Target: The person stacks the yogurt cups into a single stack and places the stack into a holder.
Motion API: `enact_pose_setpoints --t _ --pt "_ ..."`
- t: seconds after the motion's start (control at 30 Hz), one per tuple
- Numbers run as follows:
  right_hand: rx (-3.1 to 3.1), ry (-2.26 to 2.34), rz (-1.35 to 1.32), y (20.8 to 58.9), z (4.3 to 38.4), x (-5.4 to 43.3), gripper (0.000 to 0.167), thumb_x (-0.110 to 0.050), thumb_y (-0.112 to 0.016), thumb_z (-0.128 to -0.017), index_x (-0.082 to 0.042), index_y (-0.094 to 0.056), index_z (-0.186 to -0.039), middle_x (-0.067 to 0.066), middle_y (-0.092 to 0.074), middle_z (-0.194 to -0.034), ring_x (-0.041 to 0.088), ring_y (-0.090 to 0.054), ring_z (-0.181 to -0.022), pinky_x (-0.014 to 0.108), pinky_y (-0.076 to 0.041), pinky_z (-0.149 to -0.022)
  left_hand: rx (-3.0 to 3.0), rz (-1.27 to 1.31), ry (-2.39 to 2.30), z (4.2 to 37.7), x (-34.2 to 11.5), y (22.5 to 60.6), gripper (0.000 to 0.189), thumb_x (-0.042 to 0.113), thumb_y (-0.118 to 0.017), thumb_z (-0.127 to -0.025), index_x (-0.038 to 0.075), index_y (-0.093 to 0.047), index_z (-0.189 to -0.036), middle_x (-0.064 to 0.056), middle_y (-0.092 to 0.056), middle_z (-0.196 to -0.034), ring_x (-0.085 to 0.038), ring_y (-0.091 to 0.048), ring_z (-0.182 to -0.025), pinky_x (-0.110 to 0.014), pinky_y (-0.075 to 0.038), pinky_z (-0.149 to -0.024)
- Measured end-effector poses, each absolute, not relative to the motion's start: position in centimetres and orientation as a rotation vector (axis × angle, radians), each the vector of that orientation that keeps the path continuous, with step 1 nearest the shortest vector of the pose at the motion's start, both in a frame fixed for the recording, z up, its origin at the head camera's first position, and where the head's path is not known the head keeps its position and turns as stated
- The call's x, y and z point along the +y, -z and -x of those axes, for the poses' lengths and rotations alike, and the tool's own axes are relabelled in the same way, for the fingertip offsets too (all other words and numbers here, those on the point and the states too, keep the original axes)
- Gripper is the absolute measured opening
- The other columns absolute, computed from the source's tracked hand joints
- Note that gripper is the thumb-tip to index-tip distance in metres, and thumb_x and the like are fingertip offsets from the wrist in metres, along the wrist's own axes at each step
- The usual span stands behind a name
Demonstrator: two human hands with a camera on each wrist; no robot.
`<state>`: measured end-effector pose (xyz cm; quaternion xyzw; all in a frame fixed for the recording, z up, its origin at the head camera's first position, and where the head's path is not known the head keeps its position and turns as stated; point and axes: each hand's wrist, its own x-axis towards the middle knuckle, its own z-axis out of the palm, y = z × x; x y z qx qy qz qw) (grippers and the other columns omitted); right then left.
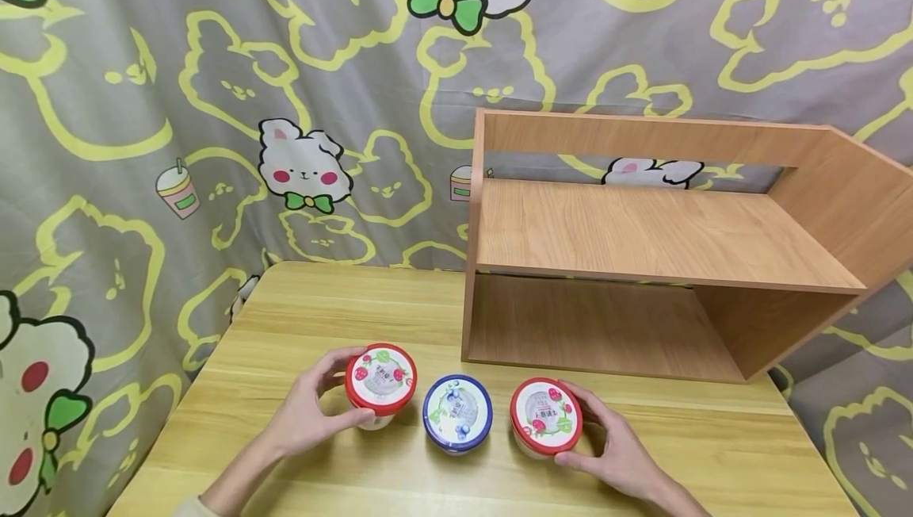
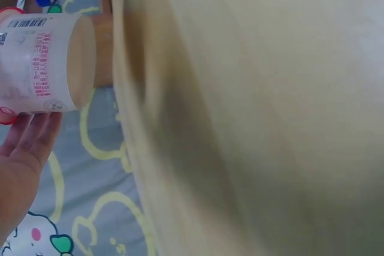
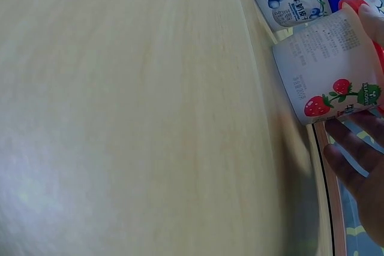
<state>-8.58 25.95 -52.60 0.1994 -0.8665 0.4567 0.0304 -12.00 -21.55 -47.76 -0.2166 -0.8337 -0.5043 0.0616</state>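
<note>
In the head view, three lidded paper cups form a row on the front of the wooden table. My left hand (image 1: 314, 406) grips the left cup with the red strawberry-print lid (image 1: 381, 375), thumb at the front and fingers behind. At the right end, my right hand (image 1: 616, 446) holds another red-lidded strawberry cup (image 1: 546, 415) between thumb and fingers. Between them stands a blue-lidded blueberry cup (image 1: 457, 413), touched by neither hand. The right wrist view shows strawberries printed on the right cup's side (image 3: 327, 67). Whether the held cups touch the table is hard to tell.
A two-level wooden shelf (image 1: 670, 231) stands at the back right of the table (image 1: 342, 303), behind the cups. A grey curtain (image 1: 399, 97) with rabbit drawings hangs behind the table and along its left side.
</note>
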Motion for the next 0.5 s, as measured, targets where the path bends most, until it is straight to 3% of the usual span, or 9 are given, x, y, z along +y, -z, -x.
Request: enact_pose_setpoints --t 0.33,0.5 --pt "-2.654 -1.394 -0.634 52.7 8.7 25.9 0.092 -0.024 -0.096 -0.077 -0.023 -0.049 -0.155 0.001 -0.068 -0.142 -0.001 -0.063 -0.122 0.022 -0.057 -0.098 -2.357 0.771 1.608 12.5 -21.1 45.8 0.08 -0.001 -0.092 -0.075 0.008 -0.055 -0.145 -0.021 -0.065 -0.14 0.001 -0.062 -0.123 -0.017 -0.056 -0.102" --pt "-2.661 -1.391 -0.633 52.8 8.6 25.9 0.092 -0.025 -0.096 -0.077 -0.023 -0.048 -0.156 0.002 -0.068 -0.143 -0.002 -0.063 -0.123 0.021 -0.057 -0.099 -2.321 0.794 1.644 12.5 -20.4 44.8 0.081 -0.002 -0.092 -0.075 0.008 -0.054 -0.146 -0.015 -0.064 -0.143 -0.001 -0.062 -0.126 -0.016 -0.055 -0.104"
